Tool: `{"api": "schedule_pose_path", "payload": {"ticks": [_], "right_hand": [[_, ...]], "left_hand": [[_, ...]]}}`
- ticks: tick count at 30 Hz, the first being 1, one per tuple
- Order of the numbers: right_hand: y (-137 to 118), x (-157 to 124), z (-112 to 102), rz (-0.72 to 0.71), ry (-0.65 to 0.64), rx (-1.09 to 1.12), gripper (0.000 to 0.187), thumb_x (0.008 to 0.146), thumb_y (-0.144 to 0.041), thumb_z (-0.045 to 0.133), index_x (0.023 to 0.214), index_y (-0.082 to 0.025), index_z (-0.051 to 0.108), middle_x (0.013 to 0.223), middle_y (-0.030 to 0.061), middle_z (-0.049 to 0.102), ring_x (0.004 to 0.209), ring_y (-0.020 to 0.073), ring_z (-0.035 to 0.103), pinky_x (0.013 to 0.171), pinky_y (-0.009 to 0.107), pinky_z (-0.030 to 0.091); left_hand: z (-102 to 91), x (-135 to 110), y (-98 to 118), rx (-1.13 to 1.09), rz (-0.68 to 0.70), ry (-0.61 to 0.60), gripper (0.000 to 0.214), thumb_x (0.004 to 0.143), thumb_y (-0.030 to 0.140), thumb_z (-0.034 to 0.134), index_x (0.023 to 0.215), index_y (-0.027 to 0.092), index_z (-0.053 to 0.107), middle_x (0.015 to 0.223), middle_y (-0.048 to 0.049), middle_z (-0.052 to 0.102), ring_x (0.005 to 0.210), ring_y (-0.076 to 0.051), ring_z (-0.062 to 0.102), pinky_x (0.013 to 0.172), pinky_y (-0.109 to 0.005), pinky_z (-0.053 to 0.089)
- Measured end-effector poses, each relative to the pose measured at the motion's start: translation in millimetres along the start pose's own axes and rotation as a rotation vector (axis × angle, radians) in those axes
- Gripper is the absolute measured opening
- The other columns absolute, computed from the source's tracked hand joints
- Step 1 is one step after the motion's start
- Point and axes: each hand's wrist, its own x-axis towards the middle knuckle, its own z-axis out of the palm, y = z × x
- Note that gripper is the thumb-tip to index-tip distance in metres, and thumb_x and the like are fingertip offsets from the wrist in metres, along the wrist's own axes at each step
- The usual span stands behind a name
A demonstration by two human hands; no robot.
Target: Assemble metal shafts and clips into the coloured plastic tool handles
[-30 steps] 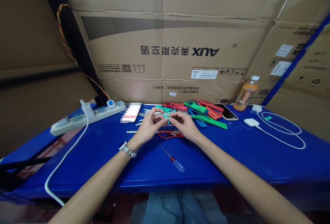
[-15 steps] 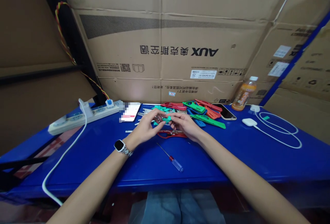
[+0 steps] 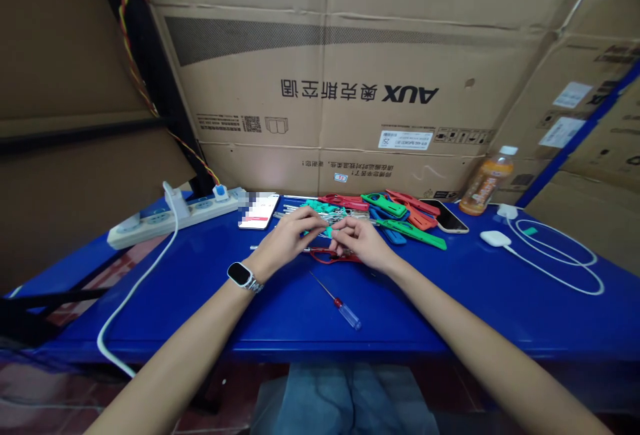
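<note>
My left hand (image 3: 290,233), with a watch (image 3: 241,275) on its wrist, has its thumb and fingers drawn together; what they hold, if anything, is too small to make out. Facing it, my right hand (image 3: 364,241) pinches a small teal plastic piece (image 3: 329,231) at its fingertips. Behind the hands lies a heap of teal plastic pieces (image 3: 315,206). Just under my hands is a red long-necked lighter casing (image 3: 325,256), partly covered by the right fingers. Nearer to me lies a screwdriver (image 3: 347,313) with a clear handle.
Red, green and blue lighter casings (image 3: 413,233) are piled to the right, beside a phone (image 3: 453,219). A drink bottle (image 3: 485,185) and a white charging cable (image 3: 565,281) are farther right. At left are another phone (image 3: 261,213) and a power strip (image 3: 195,216). Cardboard (image 3: 350,55) walls the back.
My head view has turned slightly, so everything sits a little farther right in the picture. The left fingers have drawn closer together, and the teal piece now shows less between the hands.
</note>
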Motion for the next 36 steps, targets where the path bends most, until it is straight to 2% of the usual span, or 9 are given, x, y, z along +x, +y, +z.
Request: {"api": "schedule_pose_path", "payload": {"ticks": [6,9,11,14,17,20,26,30,36], "right_hand": [[2.4,-1.0,0.6,-0.003,0.014,-0.1,0.042,0.071,-0.055,0.076,0.078,-0.017,0.059,0.063,0.0027,0.071,0.048,0.0103,0.057,0.05,0.023,0.043],[2.1,-1.9,-0.6,-0.039,0.005,-0.188,0.037,0.078,-0.053,0.07,0.078,-0.017,0.06,0.064,0.0023,0.07,0.05,0.0109,0.056,0.052,0.024,0.043],[-0.1,-4.5,-3.6,-0.099,0.002,-0.34,0.031,0.086,-0.047,0.062,0.079,-0.017,0.063,0.065,0.0019,0.069,0.054,0.012,0.057,0.055,0.025,0.044],[-4.9,-12.5,-11.1,-0.257,0.034,-0.686,0.025,0.093,-0.032,0.053,0.081,-0.017,0.068,0.071,0.0025,0.068,0.063,0.0137,0.058,0.062,0.027,0.044],[-6.3,-23.5,-18.5,-0.429,-0.006,-0.988,0.02,0.09,-0.019,0.053,0.093,-0.017,0.073,0.081,0.0051,0.066,0.076,0.0165,0.059,0.071,0.03,0.045],[-3.3,-31.7,-21.9,-0.512,-0.104,-1.138,0.027,0.086,-0.015,0.054,0.105,-0.017,0.074,0.085,0.0069,0.063,0.083,0.0187,0.057,0.074,0.031,0.046],[0.2,-33.8,-20.1,-0.541,-0.131,-1.223,0.024,0.087,-0.017,0.055,0.097,-0.018,0.077,0.082,0.0063,0.061,0.078,0.018,0.056,0.073,0.031,0.045],[-0.5,-33.6,-19.2,-0.508,-0.142,-1.169,0.023,0.087,-0.016,0.055,0.091,-0.016,0.077,0.079,0.0057,0.062,0.075,0.0166,0.057,0.069,0.029,0.045],[-0.3,-33.9,-19.6,-0.466,-0.157,-1.077,0.025,0.085,-0.014,0.056,0.096,-0.016,0.078,0.082,0.006,0.065,0.074,0.0156,0.059,0.068,0.027,0.045]], "left_hand": [[1.7,-0.7,0.0,0.05,0.007,-0.095,0.02,0.097,0.019,0.05,0.107,0.019,0.067,0.099,-0.0081,0.062,0.096,-0.021,0.06,0.084,-0.035,0.05],[0.9,-1.6,-2.6,0.005,-0.016,-0.116,0.021,0.097,0.019,0.05,0.108,0.019,0.068,0.098,-0.0077,0.063,0.094,-0.02,0.06,0.083,-0.034,0.049],[-0.3,-2.4,-4.3,-0.032,-0.037,-0.149,0.022,0.098,0.02,0.049,0.108,0.02,0.068,0.097,-0.0073,0.063,0.091,-0.02,0.061,0.081,-0.033,0.049],[-2.6,-2.9,-5.1,-0.076,-0.104,-0.24,0.022,0.097,0.02,0.051,0.107,0.02,0.07,0.096,-0.0068,0.065,0.087,-0.019,0.062,0.079,-0.032,0.049],[-4.6,-1.7,-2.9,-0.068,-0.169,-0.337,0.02,0.094,0.019,0.055,0.103,0.019,0.073,0.096,-0.0073,0.068,0.085,-0.019,0.064,0.079,-0.031,0.049],[-5.4,0.3,0.6,-0.031,-0.181,-0.388,0.02,0.093,0.016,0.056,0.101,0.016,0.073,0.096,-0.0079,0.07,0.085,-0.019,0.065,0.079,-0.03,0.048],[-3.5,0.1,0.0,-0.013,-0.191,-0.382,0.016,0.092,0.016,0.058,0.098,0.016,0.074,0.094,-0.007,0.071,0.084,-0.018,0.065,0.078,-0.028,0.048],[-2.1,-0.2,-1.2,0.006,-0.195,-0.384,0.015,0.091,0.015,0.06,0.097,0.016,0.073,0.095,-0.0067,0.072,0.083,-0.017,0.065,0.077,-0.027,0.047],[0.6,0.1,1.1,0.048,-0.161,-0.393,0.015,0.09,0.014,0.06,0.096,0.018,0.074,0.092,-0.0054,0.07,0.082,-0.017,0.063,0.076,-0.026,0.046]]}}
